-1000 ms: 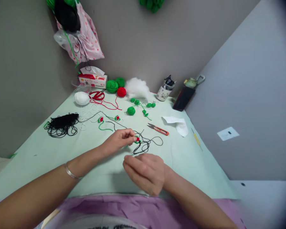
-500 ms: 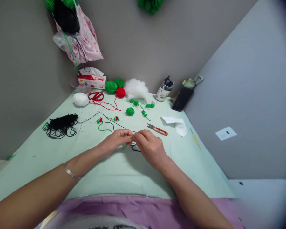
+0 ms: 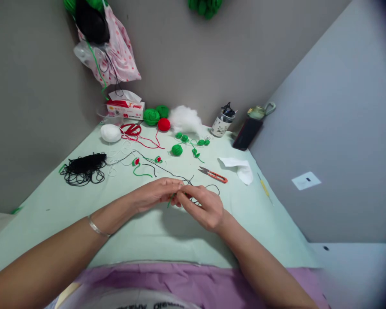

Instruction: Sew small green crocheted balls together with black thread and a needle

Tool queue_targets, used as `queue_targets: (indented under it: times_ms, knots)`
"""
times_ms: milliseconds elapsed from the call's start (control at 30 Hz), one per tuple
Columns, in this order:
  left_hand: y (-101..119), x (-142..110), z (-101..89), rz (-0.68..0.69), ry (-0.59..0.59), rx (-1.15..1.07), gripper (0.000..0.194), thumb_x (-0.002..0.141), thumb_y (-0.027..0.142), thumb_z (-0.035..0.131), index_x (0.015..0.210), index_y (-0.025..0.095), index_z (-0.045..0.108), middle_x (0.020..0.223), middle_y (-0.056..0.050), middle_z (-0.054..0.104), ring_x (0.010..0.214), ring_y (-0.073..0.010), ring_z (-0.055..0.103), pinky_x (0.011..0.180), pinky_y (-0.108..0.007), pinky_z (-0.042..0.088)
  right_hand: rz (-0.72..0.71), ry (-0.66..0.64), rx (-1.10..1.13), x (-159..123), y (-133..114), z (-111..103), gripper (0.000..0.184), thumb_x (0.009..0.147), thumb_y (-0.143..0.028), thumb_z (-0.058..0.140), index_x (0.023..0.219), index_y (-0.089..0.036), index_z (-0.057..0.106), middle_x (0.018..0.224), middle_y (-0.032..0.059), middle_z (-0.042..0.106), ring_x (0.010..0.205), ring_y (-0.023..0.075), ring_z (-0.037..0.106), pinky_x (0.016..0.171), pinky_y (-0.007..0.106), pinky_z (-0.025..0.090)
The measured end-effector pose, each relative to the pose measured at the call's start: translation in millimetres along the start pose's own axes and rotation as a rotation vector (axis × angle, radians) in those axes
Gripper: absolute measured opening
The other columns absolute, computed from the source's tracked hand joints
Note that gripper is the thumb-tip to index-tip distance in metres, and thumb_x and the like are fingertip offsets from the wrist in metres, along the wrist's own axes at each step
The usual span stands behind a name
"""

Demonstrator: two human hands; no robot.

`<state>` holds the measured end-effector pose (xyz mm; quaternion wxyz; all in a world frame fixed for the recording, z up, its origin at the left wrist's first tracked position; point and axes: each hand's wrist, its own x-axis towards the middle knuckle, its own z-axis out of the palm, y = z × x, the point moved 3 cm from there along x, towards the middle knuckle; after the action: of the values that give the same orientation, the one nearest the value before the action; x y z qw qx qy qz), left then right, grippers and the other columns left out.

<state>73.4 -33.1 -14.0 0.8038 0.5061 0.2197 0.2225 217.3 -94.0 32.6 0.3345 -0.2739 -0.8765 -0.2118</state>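
My left hand [image 3: 157,192] is closed in a pinch on a small red-and-green crochet piece, now mostly covered by the fingers. A green yarn tail [image 3: 170,201] hangs out below them. Against these fingertips, my right hand [image 3: 203,206] is also pinched; whatever it grips is too small or hidden to name. Loops of black yarn [image 3: 215,186] lie behind and under the right hand. Two similar red-and-green crochet pieces rest farther back, one at left [image 3: 136,162] and another crochet piece [image 3: 158,159] nearer the middle.
Orange thread snips [image 3: 217,176] lie right of the hands, near a white tissue [image 3: 239,167] and yellow crochet hook [image 3: 264,189]. A black yarn skein [image 3: 85,167] is at left. Green yarn balls [image 3: 151,116], a red ball [image 3: 164,124], white stuffing [image 3: 185,119] and a phone [image 3: 247,134] stand behind.
My right hand has come up from nearer my body to meet the left fingertips. The crochet piece, visible a second ago in my left hand, is now covered.
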Motion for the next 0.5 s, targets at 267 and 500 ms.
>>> queue_targets:
  times_ms: [267, 500]
  knots:
    - [-7.4, 5.6, -7.0, 0.028, 0.313, 0.03, 0.031, 0.078, 0.039, 0.076, 0.071, 0.016, 0.055, 0.064, 0.004, 0.05, 0.065, -0.0107, 0.053, 0.061, -0.021, 0.036, -0.245, 0.089, 0.129, 2.4, -34.0, 6.9, 0.016, 0.096, -0.015, 0.054, 0.093, -0.016, 0.069, 0.097, 0.0036, 0.072, 0.075, 0.0115, 0.06, 0.062, 0.022, 0.049]
    - [6.9, 3.6, -49.3, 0.261, 0.757, -0.008, 0.028, 0.072, 0.035, 0.077, 0.069, 0.016, 0.056, 0.062, 0.004, 0.053, 0.058, -0.0091, 0.051, 0.063, -0.022, 0.044, 0.407, -0.378, 0.876, 2.2, -11.4, -31.7, 0.018, 0.105, -0.024, 0.044, 0.092, -0.021, 0.056, 0.067, -0.004, 0.064, 0.057, 0.0067, 0.06, 0.058, 0.019, 0.048]
